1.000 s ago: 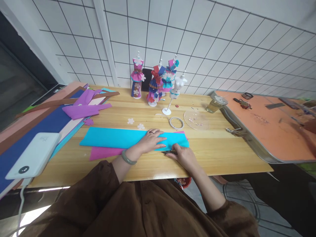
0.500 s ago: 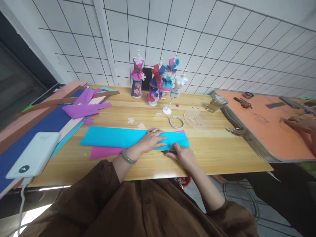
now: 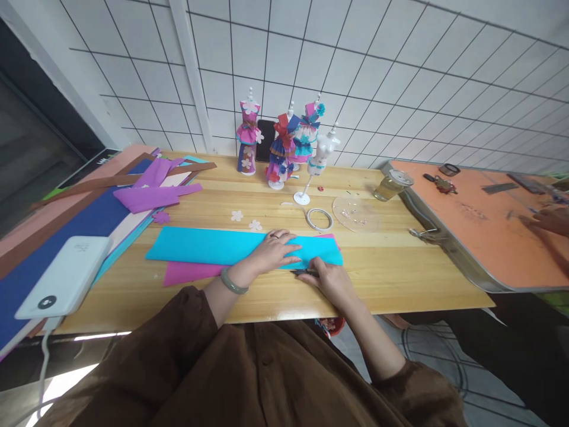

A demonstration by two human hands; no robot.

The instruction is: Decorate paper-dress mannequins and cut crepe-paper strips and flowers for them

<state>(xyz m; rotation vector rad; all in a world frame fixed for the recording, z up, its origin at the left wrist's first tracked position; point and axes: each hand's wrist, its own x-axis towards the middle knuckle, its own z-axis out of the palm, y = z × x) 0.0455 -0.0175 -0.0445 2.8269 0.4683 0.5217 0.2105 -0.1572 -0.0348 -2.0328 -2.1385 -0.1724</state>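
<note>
A folded strip of turquoise paper (image 3: 204, 246) lies crosswise on the wooden table, over a magenta sheet (image 3: 189, 273) that shows at its lower left and upper right. My left hand (image 3: 275, 252) rests flat on the turquoise strip with fingers spread. At the strip's near right edge, my right hand (image 3: 331, 279) is closed around a slim black tool (image 3: 313, 273). The tool's thin tip points left along the edge; most of it is hidden by my fingers, so its kind is unclear.
Behind the paper stand small dress forms (image 3: 282, 151), a tape roll (image 3: 319, 219), a clear bead plate (image 3: 353, 214) and a jar (image 3: 393, 185). Coloured sheets (image 3: 106, 207) and a white power bank (image 3: 66, 276) lie left. Another person's hand (image 3: 553, 219) is over the orange table.
The view has shifted very slightly. Both my hands and the paper keep their places. The other person's hand on the right has moved a little.
</note>
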